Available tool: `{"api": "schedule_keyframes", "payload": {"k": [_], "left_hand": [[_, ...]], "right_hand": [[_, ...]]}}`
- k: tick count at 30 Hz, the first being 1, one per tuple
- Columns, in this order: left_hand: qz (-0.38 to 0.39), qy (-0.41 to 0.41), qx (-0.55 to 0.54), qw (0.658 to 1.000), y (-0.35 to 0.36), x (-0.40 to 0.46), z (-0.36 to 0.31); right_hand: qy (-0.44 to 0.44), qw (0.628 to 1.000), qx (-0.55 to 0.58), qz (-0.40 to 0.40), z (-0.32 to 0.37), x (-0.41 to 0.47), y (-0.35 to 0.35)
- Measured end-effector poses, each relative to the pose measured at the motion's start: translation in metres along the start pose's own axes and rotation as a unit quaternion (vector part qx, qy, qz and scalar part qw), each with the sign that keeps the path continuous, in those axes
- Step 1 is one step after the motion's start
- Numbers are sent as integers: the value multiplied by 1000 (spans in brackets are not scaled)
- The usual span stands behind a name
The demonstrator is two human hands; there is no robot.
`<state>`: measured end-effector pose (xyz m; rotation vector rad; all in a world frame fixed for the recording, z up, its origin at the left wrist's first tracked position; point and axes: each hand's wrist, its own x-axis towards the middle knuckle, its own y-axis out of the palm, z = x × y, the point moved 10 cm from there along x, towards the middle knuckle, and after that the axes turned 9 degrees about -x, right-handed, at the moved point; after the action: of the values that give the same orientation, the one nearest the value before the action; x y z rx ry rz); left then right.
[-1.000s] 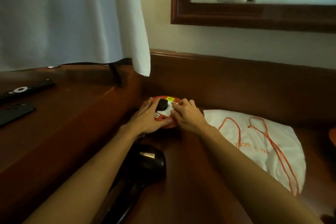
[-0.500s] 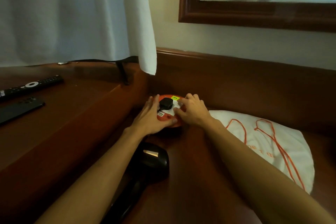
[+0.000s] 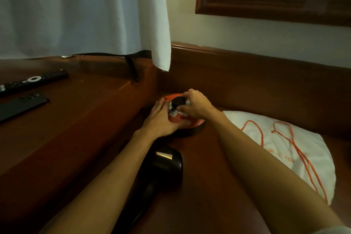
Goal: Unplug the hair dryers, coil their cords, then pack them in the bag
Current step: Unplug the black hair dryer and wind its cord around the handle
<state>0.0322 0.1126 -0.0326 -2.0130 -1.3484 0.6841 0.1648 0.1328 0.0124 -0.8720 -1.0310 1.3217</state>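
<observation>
One black hair dryer [image 3: 161,165] lay on the lower bench [image 3: 209,186], partly hidden beneath the left forearm. Beyond it, one round orange socket reel [image 3: 191,125] sat in the corner; the left hand [image 3: 161,118] pressed flat on it, fingers straight and together, while the right hand [image 3: 195,104] had its fingers clamped on the single black plug [image 3: 177,101]. One white bag [image 3: 284,150] with orange drawstrings lay to the right. On the raised ledge [image 3: 76,112] at left rested two remotes [image 3: 34,80], beneath one white curtain [image 3: 85,11].
</observation>
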Motion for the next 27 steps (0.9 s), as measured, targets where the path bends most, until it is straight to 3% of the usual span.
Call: {"api": "schedule_keyframes", "payload": {"k": [5,10,15,20,27], "left_hand": [[-5,6,-10,1000,-1,0,-1],[-21,28,-42,999,-9,-1,-4],[8,23,-60,998,-23,-17,-1],[-91,121,-61,987,-67,-92,-20],[-147,131,-70,978,-48,-205,-14]], "right_hand": [[-27,995,-93,0,10,1,-6],[-13,999,28,8,7,-5,-17],[4,996,78,-33,4,-33,-26],[44,987,109,-113,-13,-98,-41],[176,978,99,-62,-47,-166,8]]}}
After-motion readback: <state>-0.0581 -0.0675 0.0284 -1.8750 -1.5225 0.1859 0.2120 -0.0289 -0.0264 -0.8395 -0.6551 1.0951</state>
